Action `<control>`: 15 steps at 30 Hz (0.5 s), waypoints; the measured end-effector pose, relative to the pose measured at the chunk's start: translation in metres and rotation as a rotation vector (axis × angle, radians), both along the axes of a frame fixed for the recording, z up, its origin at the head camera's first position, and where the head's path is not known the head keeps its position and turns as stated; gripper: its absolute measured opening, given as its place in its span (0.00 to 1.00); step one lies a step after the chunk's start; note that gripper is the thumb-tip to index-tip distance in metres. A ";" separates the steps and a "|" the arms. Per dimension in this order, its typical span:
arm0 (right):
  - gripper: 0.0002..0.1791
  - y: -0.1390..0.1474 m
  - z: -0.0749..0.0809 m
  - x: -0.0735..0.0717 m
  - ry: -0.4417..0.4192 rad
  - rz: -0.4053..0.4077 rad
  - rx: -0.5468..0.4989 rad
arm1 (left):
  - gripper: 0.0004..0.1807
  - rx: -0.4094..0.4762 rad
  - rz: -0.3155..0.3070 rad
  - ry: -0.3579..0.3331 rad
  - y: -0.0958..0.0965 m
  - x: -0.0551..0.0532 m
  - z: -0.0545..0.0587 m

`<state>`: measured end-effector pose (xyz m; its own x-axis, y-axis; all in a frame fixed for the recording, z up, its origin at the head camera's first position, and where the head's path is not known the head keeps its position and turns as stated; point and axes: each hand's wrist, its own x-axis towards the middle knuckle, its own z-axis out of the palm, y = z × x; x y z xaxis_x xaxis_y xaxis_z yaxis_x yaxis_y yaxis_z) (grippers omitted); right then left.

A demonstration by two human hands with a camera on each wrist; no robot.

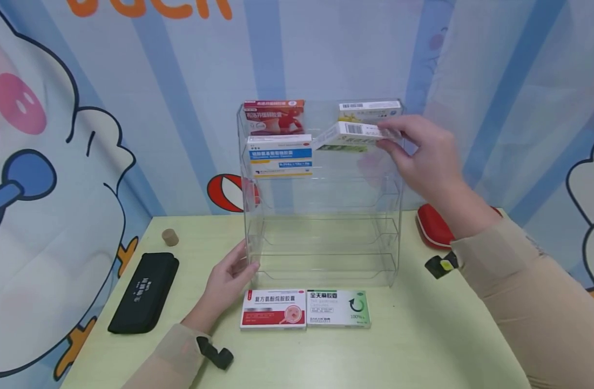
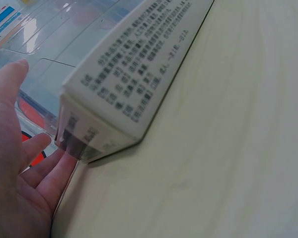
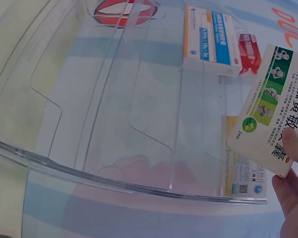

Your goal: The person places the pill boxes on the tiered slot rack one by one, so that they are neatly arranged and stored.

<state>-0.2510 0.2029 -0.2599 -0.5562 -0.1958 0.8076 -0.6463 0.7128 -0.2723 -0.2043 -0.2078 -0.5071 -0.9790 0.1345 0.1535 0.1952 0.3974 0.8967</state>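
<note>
The clear rack [image 1: 326,235] stands near the back edge of the counter [image 1: 423,346], with the red case [image 1: 434,226] beyond its right side and a wide stretch of counter in front. At its upper right, a tilted box [image 1: 348,135] is pinched at its right end by the fingers of the right hand [image 1: 425,156]; the left hand [image 1: 229,281] holds the rack's lower left edge between thumb and fingers. Six medicine boxes show: the tilted one, three in the upper rack (one red box [image 1: 274,117], one blue-striped box [image 1: 279,156], one yellow-and-white box [image 1: 369,111]), and two side by side on the counter, a red-and-white box [image 1: 274,309] and a green-and-white box [image 1: 338,309]. The pinched box is white, with bold black characters, a barcode and a green strip of small pictures.
</note>
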 end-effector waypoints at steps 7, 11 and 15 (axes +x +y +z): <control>0.13 -0.005 -0.006 -0.011 -0.061 -0.068 -0.028 | 0.40 0.011 -0.003 -0.002 0.001 0.001 0.001; 0.12 -0.006 -0.010 -0.012 -0.103 -0.106 -0.005 | 0.40 0.011 -0.003 -0.003 0.001 0.001 0.001; 0.13 -0.006 -0.016 -0.013 -0.114 -0.133 0.027 | 0.39 0.011 -0.003 -0.005 0.001 0.001 0.001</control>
